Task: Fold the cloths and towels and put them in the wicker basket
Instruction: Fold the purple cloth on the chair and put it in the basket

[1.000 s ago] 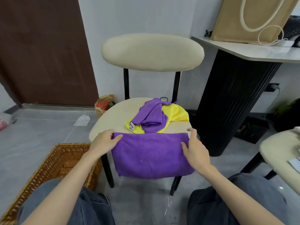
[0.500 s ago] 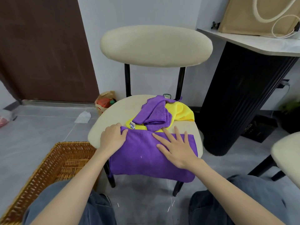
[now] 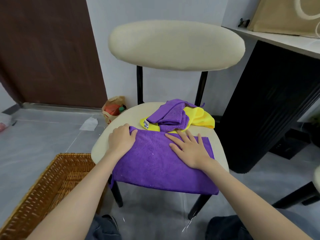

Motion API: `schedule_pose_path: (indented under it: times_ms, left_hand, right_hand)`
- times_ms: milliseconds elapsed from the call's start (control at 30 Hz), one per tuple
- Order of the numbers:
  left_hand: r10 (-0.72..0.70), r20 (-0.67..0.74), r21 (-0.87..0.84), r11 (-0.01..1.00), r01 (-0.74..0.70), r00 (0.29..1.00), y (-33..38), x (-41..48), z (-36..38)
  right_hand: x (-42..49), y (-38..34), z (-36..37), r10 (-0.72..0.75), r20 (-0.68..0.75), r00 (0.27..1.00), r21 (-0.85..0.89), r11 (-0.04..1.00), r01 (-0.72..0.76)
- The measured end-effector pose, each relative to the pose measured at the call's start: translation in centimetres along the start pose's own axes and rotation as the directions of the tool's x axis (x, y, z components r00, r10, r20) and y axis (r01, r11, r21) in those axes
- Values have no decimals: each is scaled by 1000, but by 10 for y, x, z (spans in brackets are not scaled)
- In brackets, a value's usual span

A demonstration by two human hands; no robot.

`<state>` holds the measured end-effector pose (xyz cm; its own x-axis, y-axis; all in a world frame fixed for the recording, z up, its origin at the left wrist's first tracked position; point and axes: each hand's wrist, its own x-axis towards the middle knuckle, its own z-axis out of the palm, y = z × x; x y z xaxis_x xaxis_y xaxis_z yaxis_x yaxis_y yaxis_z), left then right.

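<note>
A folded purple towel (image 3: 155,163) lies across the front of the cream chair seat (image 3: 110,139) and hangs over its front edge. My left hand (image 3: 121,138) grips the towel's far left corner, fingers curled over the fold. My right hand (image 3: 188,149) lies flat on the towel's right half, fingers spread. Behind them sits a crumpled purple cloth (image 3: 170,116) on top of a yellow cloth (image 3: 200,116). The wicker basket (image 3: 43,193) stands on the floor at the lower left, and its visible part holds nothing.
The chair's padded backrest (image 3: 176,45) rises behind the pile. A black ribbed table base (image 3: 270,104) stands close on the right under a white tabletop with a beige tote bag (image 3: 284,14). A paper bag (image 3: 113,110) and a tissue (image 3: 89,123) lie on the floor.
My right hand slid from the towel's right edge onto its top and now presses flat. My left hand stayed at the left corner. The view moved closer to the chair.
</note>
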<state>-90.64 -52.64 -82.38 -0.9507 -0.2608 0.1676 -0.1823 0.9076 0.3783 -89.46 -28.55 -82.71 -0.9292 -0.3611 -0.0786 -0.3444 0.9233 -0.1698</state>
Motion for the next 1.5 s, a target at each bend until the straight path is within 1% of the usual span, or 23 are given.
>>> schedule_pose_path:
  times_ms: [100,167,233,300,333,367,400,467,500,533,600,700,833,933,1033,1067,1133,1200,1267,1333,1400,1500]
  left_hand:
    - [-10,-24,5,1000,10,1000,1,-3,-2]
    - [10,-119,-7,1000,-11,993,3,-12,-4]
    - [86,-209,25,996,-83,974,7,-23,-8]
    - [199,-207,55,980,-192,958,17,-36,-9]
    - [257,-179,49,966,-252,950,22,-44,-8]
    - [305,-138,31,952,-303,942,28,-52,-5]
    - [334,-80,13,942,-334,939,34,-61,-1]
    - [336,54,13,941,-337,940,40,-74,10]
    - [326,102,44,942,-332,940,41,-78,15]
    - [320,121,73,941,-330,940,40,-81,18]
    - [316,116,90,941,-327,942,34,-82,17]
    - [304,118,91,945,-315,945,20,-80,12]
    - [223,134,151,959,-242,966,5,-77,5]
    - [157,176,144,973,-183,972,1,-74,-1]
    - [129,209,172,971,-167,969,5,-74,-5]
    - [125,200,180,970,-162,972,7,-74,-7]
    - [138,145,169,972,-162,980,15,-72,-11]
    - [185,95,117,974,-195,978,23,-67,-14]
    - [231,90,42,971,-236,969,30,-60,-13]
    - [259,111,14,965,-262,960,34,-51,-9]
    - [261,163,35,962,-270,951,35,-41,-6]
    - [220,267,46,970,-241,938,33,-27,-4]
  right_hand:
    - [-4,1,0,-18,-66,998,50,998,22]
    - [-9,0,-2,-8,-177,984,95,995,25]
    - [-16,-3,-4,20,-308,951,80,997,5]
    - [-24,-11,-5,38,-399,916,87,996,-3]
    - [-29,-18,-5,45,-411,911,102,995,-3]
    - [-33,-25,-4,55,-393,918,118,993,-9]
    - [-38,-31,-1,72,-342,937,137,990,-27]
    - [-46,-39,9,114,-206,972,141,986,-86]
    - [-50,-39,14,128,-177,976,110,988,-110]
    - [-53,-37,18,133,-187,973,68,990,-122]
    - [-58,-28,21,138,-221,966,24,990,-136]
    - [-65,-12,18,164,-218,962,50,986,-157]
    - [-73,6,12,246,-196,949,97,968,-230]
    - [-77,12,8,218,-161,962,115,973,-201]
    - [-81,16,2,186,-95,978,113,978,-175]
    - [-83,16,0,196,-110,975,112,977,-183]
    - [-89,16,-7,241,-212,947,94,970,-226]
    - [-93,14,-13,284,-288,915,58,958,-279]
    - [-96,13,-15,340,-256,905,58,940,-337]
    - [-96,13,-15,412,-197,890,102,911,-399]
    - [-93,15,-15,472,-163,866,189,877,-442]
    - [-88,19,-16,553,-103,827,340,800,-494]
